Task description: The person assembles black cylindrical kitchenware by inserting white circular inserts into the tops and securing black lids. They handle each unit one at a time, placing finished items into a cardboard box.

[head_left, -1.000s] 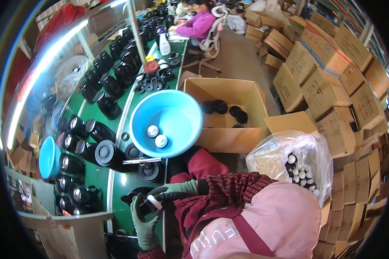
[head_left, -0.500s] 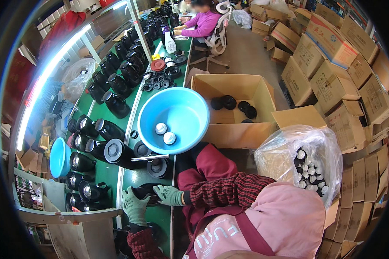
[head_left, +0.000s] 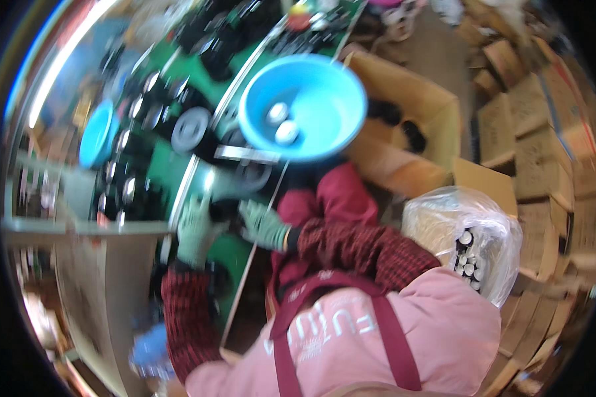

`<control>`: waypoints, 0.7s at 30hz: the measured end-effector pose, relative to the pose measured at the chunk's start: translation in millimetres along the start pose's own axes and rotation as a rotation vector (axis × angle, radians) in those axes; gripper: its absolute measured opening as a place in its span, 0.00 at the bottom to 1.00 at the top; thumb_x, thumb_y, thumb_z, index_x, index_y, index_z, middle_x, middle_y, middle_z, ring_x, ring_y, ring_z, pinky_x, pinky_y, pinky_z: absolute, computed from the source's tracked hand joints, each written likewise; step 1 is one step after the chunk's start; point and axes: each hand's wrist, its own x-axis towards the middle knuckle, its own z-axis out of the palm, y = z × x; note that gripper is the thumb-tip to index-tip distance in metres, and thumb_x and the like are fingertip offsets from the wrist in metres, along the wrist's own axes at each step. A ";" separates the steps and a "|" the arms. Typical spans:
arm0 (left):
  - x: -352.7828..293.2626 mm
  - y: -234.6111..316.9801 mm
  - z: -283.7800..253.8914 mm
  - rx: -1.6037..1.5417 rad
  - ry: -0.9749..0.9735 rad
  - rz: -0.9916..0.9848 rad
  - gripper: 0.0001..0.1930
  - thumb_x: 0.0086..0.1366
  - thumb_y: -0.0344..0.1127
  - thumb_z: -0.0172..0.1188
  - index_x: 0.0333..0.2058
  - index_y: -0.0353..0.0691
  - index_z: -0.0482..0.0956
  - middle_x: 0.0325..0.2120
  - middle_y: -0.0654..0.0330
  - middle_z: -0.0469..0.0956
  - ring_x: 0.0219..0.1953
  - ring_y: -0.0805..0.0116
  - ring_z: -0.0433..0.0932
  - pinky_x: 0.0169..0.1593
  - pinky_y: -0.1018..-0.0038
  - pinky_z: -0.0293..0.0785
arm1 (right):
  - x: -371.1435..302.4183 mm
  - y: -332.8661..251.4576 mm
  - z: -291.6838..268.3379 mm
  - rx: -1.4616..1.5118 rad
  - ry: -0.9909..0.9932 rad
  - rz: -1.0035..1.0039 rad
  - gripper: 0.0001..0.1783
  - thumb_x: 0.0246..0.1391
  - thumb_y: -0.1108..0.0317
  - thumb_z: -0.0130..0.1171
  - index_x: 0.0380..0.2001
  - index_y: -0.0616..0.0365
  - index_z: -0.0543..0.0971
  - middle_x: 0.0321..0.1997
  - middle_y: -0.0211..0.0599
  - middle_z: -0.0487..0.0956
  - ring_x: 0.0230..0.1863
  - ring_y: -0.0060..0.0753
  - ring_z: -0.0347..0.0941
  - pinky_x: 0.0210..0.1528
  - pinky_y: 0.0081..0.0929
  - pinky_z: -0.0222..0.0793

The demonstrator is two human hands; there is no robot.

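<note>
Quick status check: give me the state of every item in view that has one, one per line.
Large blue basin: upright, two small round pieces inside.
Open cardboard box: flaps open, dark items inside.
Clear plastic bag: open, holding small cylinders.
Small blue bowl: on the bench, contents unclear.
Left hand: gloved, grip blurred.
Right hand: gloved, grip blurred.
</note>
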 end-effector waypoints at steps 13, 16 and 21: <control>24.3 22.2 11.0 0.279 -0.167 -0.556 0.34 0.54 0.64 0.70 0.43 0.37 0.82 0.42 0.47 0.80 0.45 0.50 0.82 0.49 0.61 0.79 | -1.3 -4.6 -10.0 -0.090 -0.130 0.078 0.41 0.56 0.49 0.62 0.65 0.64 0.63 0.54 0.50 0.73 0.49 0.47 0.75 0.51 0.39 0.73; 24.8 9.9 9.8 0.218 -0.206 -0.404 0.36 0.52 0.60 0.73 0.49 0.36 0.79 0.46 0.46 0.78 0.48 0.51 0.81 0.51 0.60 0.79 | -2.3 -4.6 -11.1 -0.077 -0.127 0.086 0.40 0.56 0.51 0.62 0.65 0.63 0.64 0.55 0.51 0.73 0.51 0.49 0.75 0.52 0.41 0.73; 9.1 15.2 -14.4 0.408 0.028 0.012 0.43 0.49 0.51 0.78 0.61 0.40 0.69 0.52 0.47 0.74 0.56 0.48 0.75 0.56 0.57 0.75 | -0.3 -7.4 -12.6 -0.081 -0.153 0.089 0.39 0.56 0.52 0.62 0.63 0.65 0.65 0.54 0.51 0.74 0.50 0.51 0.75 0.50 0.42 0.73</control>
